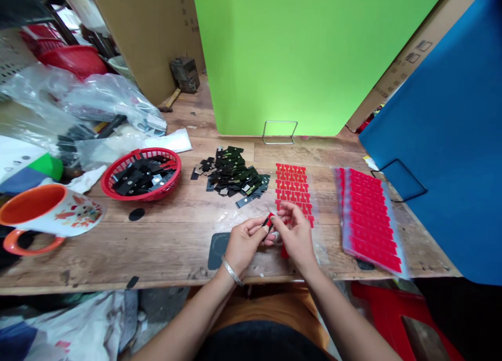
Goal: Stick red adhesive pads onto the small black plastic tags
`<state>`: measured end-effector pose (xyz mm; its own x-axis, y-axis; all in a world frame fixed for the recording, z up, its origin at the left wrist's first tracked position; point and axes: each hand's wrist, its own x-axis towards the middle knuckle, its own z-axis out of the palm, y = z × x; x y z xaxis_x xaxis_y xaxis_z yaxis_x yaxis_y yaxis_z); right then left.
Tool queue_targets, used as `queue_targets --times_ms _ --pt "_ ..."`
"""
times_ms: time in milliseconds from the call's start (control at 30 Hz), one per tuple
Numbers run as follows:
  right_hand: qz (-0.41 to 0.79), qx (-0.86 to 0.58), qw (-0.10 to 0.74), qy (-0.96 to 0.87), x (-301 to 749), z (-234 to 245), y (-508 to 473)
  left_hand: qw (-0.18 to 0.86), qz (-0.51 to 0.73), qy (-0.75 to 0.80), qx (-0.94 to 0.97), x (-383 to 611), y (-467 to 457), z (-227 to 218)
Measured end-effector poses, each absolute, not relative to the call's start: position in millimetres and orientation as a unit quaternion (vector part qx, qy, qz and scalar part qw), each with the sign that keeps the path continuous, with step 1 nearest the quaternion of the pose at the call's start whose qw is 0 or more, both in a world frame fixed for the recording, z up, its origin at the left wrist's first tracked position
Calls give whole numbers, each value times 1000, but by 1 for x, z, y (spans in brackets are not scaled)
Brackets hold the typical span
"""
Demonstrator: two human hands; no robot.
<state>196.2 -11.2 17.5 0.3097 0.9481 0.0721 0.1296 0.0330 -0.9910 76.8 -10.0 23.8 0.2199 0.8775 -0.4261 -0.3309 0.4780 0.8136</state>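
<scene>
Between the fingertips of my left hand [245,241] is a small flat black piece [266,222]. My right hand [295,233] meets it there, thumb and fingers pinched on a small red sticker [270,218] lying against the black piece. A sheet of red T-shaped stickers [291,186] lies just beyond my right hand, which hides its lower part. Past my left hand is a loose pile of flat black pieces [235,173], some with shiny spots. Farther left, a red plastic basket [172,179] contains more black pieces, a few showing red.
Stacked sheets of red stickers [371,220] lie at right. An orange-and-white mug [74,214] stands at left, near plastic bags [110,97]. A green board [314,53] and a blue board [443,141] with wire stands [280,132] close off the back and right.
</scene>
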Motion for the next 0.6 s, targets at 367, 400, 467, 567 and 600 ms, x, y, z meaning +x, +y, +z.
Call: queue_targets --times_ms 367,400,467,567,600 --pt "539 -565 517 -350 193 10 -6 732 386 446 340 60 -7 18" --pt "540 -568 517 -345 194 8 -6 716 395 459 347 51 -3 19" --pt "540 -572 512 -344 198 6 -6 656 430 497 371 27 11 24" --pt "538 -573 503 -360 204 3 -8 495 491 566 440 -27 40 39" --pt "536 -573 502 -364 205 3 -9 404 505 605 464 -45 49 45"
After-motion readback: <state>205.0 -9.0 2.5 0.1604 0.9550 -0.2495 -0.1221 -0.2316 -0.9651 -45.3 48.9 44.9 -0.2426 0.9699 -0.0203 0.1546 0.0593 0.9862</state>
